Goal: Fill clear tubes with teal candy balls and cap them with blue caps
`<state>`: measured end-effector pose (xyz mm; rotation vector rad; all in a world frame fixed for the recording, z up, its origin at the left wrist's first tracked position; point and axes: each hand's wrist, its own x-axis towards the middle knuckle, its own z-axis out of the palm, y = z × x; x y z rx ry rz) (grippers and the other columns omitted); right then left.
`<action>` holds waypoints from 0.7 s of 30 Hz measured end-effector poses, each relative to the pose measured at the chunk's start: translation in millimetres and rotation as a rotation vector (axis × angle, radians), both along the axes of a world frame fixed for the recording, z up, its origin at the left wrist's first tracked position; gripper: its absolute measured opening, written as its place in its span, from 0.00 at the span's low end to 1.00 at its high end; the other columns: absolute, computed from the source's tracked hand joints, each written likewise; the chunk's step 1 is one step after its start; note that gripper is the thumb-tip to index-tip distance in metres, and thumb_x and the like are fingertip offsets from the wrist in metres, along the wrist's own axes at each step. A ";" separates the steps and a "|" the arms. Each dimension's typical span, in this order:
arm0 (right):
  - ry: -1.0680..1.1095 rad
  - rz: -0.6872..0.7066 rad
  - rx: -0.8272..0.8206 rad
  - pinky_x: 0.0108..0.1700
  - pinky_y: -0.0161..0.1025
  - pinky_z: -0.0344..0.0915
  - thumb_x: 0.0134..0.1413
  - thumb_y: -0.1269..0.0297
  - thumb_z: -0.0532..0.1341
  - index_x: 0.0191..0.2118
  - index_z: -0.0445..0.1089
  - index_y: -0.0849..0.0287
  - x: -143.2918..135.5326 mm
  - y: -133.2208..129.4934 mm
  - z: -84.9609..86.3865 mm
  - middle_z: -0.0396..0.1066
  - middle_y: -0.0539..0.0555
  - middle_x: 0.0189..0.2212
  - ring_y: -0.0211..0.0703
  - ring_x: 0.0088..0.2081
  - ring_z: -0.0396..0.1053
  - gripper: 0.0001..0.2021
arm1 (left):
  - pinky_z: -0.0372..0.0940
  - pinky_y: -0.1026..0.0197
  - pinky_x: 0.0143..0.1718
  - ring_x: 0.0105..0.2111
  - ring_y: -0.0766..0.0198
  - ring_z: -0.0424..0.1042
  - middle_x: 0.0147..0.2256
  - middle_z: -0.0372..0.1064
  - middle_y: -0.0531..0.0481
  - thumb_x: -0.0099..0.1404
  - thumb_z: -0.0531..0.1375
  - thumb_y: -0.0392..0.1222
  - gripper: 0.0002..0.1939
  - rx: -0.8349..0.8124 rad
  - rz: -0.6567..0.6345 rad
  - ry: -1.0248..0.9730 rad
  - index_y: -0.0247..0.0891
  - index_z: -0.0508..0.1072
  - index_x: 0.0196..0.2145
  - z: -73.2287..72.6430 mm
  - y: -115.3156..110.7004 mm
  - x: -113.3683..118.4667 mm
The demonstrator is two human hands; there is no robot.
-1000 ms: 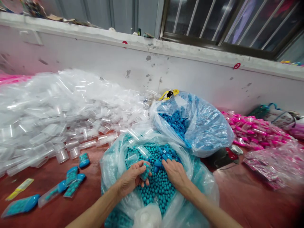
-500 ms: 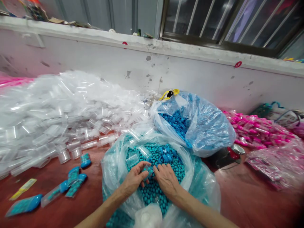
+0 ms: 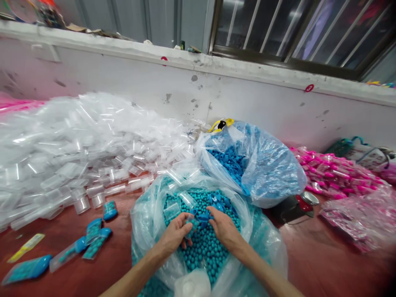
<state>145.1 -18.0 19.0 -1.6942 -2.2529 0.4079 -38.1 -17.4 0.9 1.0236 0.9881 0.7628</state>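
Over an open plastic bag (image 3: 145, 218) of teal beads (image 3: 207, 247), my left hand (image 3: 177, 232) is closed around a small clear container (image 3: 193, 225) with teal beads in it. My right hand (image 3: 225, 227) is just to the right, its thumb and fingers pinching a blue cap (image 3: 203, 218) close to the container. Whether cap and container touch is hard to make out. More blue caps (image 3: 218, 201) lie on the beads behind my right hand. Two clear empty containers, one of them a tube (image 3: 187, 199), rest on the beads behind my left hand.
A large heap of clear containers (image 3: 93, 144) spreads at the left. Several bead-filled containers with blue caps (image 3: 95, 243) lie on the red table (image 3: 328, 272). Behind is a bag of blue caps (image 3: 272, 165); a dark metal-lidded jar (image 3: 293, 208) and pink pieces (image 3: 334, 171) are at the right.
My right hand has shifted slightly up and right, away from my left fingers. A blue cap now shows between the hands. My left hand still holds the container in nearly the same place.
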 end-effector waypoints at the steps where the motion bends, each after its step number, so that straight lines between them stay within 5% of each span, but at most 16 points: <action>1: 0.093 -0.012 0.013 0.47 0.37 0.58 0.53 0.73 0.50 0.49 0.61 0.60 -0.4 -0.7 1.1 0.68 0.56 0.43 0.42 0.45 0.64 0.17 | 0.54 0.73 0.12 0.16 0.72 0.67 0.26 0.66 0.55 0.54 0.58 0.50 0.20 0.000 -0.003 -0.004 0.37 0.62 0.41 0.0 -0.3 0.4; 6: 0.367 0.059 -0.003 0.43 0.35 0.61 0.54 0.72 0.50 0.43 0.65 0.57 -11.0 -10.0 14.9 0.70 0.52 0.36 0.40 0.39 0.67 0.12 | 0.54 0.72 0.11 0.15 0.71 0.66 0.25 0.64 0.55 0.53 0.59 0.52 0.25 -0.019 -0.039 -0.116 0.37 0.62 0.45 -0.3 -3.3 4.4; 11: 0.273 0.073 -0.026 0.38 0.33 0.62 0.55 0.70 0.50 0.42 0.65 0.57 -13.9 -18.7 22.4 0.71 0.51 0.32 0.40 0.35 0.69 0.11 | 0.53 0.72 0.11 0.14 0.73 0.64 0.23 0.64 0.55 0.52 0.60 0.53 0.27 -0.060 -0.014 -0.180 0.36 0.63 0.46 0.7 -8.2 8.7; 16: 0.158 0.084 0.161 0.36 0.35 0.63 0.56 0.71 0.48 0.42 0.66 0.58 -11.9 -22.0 16.3 0.72 0.54 0.32 0.42 0.35 0.70 0.13 | 0.53 0.71 0.10 0.13 0.72 0.63 0.21 0.64 0.56 0.49 0.62 0.54 0.33 -0.091 0.002 -0.234 0.35 0.59 0.49 6.3 -12.0 12.4; 21: 0.337 0.196 0.172 0.39 0.35 0.64 0.56 0.70 0.49 0.41 0.68 0.58 -10.5 -23.0 15.7 0.72 0.54 0.33 0.41 0.36 0.69 0.12 | 0.54 0.71 0.11 0.14 0.71 0.63 0.23 0.66 0.54 0.48 0.63 0.53 0.37 -0.154 0.024 -0.304 0.34 0.56 0.51 10.0 -14.3 12.0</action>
